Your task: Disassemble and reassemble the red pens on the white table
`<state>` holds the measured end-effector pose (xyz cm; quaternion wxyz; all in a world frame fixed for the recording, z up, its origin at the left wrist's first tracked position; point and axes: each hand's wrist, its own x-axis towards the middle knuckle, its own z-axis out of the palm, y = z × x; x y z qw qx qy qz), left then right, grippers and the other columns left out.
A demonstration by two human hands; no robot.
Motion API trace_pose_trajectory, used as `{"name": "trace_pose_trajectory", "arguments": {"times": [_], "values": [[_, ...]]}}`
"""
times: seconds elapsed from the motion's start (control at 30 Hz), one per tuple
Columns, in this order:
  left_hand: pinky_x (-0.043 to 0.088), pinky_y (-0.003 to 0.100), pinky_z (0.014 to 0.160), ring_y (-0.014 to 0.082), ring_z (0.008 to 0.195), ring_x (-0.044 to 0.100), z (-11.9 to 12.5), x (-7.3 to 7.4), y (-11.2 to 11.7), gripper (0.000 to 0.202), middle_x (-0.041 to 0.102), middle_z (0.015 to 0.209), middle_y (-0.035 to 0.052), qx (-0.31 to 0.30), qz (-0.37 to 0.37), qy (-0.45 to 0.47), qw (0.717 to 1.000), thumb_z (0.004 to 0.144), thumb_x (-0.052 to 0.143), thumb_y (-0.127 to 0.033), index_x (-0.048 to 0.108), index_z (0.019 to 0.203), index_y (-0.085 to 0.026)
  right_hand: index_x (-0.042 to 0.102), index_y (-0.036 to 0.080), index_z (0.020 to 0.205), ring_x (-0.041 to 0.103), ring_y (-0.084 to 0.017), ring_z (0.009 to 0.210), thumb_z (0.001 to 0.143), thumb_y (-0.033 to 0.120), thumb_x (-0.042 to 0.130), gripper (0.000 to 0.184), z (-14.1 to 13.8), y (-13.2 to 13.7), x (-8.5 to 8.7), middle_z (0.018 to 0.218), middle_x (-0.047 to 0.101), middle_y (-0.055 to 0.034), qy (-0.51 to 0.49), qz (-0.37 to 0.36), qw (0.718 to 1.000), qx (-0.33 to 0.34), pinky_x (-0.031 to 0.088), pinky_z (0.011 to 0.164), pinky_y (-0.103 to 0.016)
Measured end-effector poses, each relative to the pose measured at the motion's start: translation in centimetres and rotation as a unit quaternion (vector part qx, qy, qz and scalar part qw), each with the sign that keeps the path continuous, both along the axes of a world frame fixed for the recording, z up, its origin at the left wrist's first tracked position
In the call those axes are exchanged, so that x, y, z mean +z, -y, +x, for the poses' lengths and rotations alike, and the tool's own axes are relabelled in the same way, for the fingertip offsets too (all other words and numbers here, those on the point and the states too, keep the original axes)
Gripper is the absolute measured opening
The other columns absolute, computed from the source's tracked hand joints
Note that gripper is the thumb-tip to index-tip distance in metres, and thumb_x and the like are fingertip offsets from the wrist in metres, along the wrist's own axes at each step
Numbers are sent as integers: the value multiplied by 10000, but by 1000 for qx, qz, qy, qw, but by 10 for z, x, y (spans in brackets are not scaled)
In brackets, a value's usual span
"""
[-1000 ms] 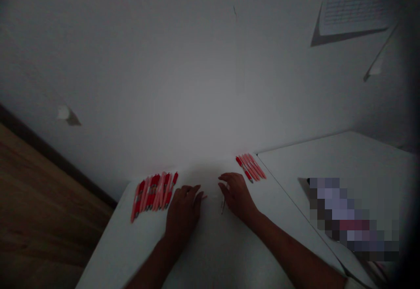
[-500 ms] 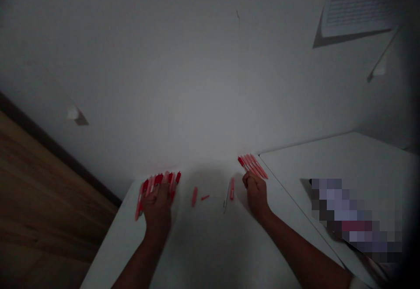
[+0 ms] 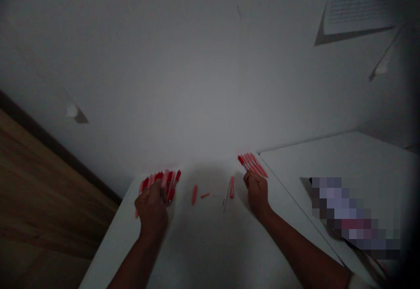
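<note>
My left hand (image 3: 151, 208) sits curled over a tight row of red and pink pens (image 3: 159, 187), and its fingers hide the row's middle. My right hand (image 3: 257, 191) is a loose fist, touching the lower ends of a smaller fan of red pens (image 3: 252, 165). Between my hands, loose pen parts lie on the white table (image 3: 197, 249): a red barrel (image 3: 194, 195), a small red piece (image 3: 205, 195), a thin clear tube (image 3: 226, 195) and a red cap or barrel (image 3: 232, 187).
A second white table (image 3: 328, 162) meets this one on the right and holds a pixelated, blurred object (image 3: 354, 216). A white wall (image 3: 197, 83) rises behind, with a printed sheet (image 3: 359, 4) on it. A wooden floor (image 3: 39, 184) lies on the left.
My left hand has moved from mid-table onto the left row of pens, its fingers now curling. My right hand has moved up next to the right pens and closed. The loose parts are uncovered.
</note>
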<state>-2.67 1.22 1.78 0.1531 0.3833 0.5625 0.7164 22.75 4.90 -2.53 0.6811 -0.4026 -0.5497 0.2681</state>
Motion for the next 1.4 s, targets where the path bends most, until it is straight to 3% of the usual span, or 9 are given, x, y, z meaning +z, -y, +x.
{"name": "trace_pose_trajectory", "arguments": {"times": [0.17,0.27,0.4,0.5,0.7,0.87,1.03,1.2,1.4], "values": [[233,222,369,74,366,256,3,8,4,406,276,394,-85,1,-19,16,1000,756,563,-278,306,450,-204,341,214,523,288,-113,473,805,222,372,283,1,-1,-1,509,296,54,-1,-5,1000,-5,212,486,-258],[255,237,386,92,374,294,5,14,6,427,318,393,-69,11,-87,-86,992,808,522,-355,358,445,-201,350,213,530,291,-113,475,798,216,376,269,0,-2,0,513,301,55,-4,-7,1000,-5,215,488,-256],[371,275,499,143,482,471,11,7,5,407,486,477,-23,-77,-155,-262,950,804,561,-441,553,483,-190,357,212,537,313,-115,488,795,199,374,258,-2,0,2,524,314,52,2,-10,1000,-5,230,502,-254],[437,309,627,175,662,582,18,-7,5,248,639,747,21,-140,-173,-448,866,823,568,-434,727,833,-245,363,211,541,321,-114,489,802,200,370,261,-3,1,1,524,322,50,13,-17,1000,-3,236,505,-254],[463,308,715,174,770,600,26,-23,6,289,624,852,52,-153,-186,-560,793,887,495,-421,711,994,-261,362,216,549,323,-118,495,800,192,369,251,-4,0,-3,512,325,51,21,-23,999,7,246,496,-252],[454,299,677,172,731,585,30,-19,7,295,598,776,41,-154,-183,-599,764,905,467,-382,738,867,-271,367,215,556,333,-116,493,799,185,361,244,-6,1,-5,512,337,52,44,-19,999,8,250,495,-249],[470,304,673,171,726,590,33,-18,6,297,591,779,43,-147,-161,-608,763,915,457,-333,721,818,-236,394,209,568,354,-115,489,791,168,360,229,-6,3,-4,513,354,52,68,-14,998,10,268,495,-243],[498,341,773,193,837,621,29,-17,3,213,633,912,69,-104,-86,-559,818,914,473,-292,666,906,-202,566,183,748,472,-138,578,786,139,421,156,-9,1,-2,646,532,6,155,-7,988,2,366,556,-255],[518,361,772,207,820,657,23,-17,1,187,691,911,63,-96,-66,-525,843,906,498,-319,643,948,-209,644,220,981,546,-235,970,808,196,581,185,-17,4,-5,983,629,-89,325,86,941,23,435,859,-400]]}}
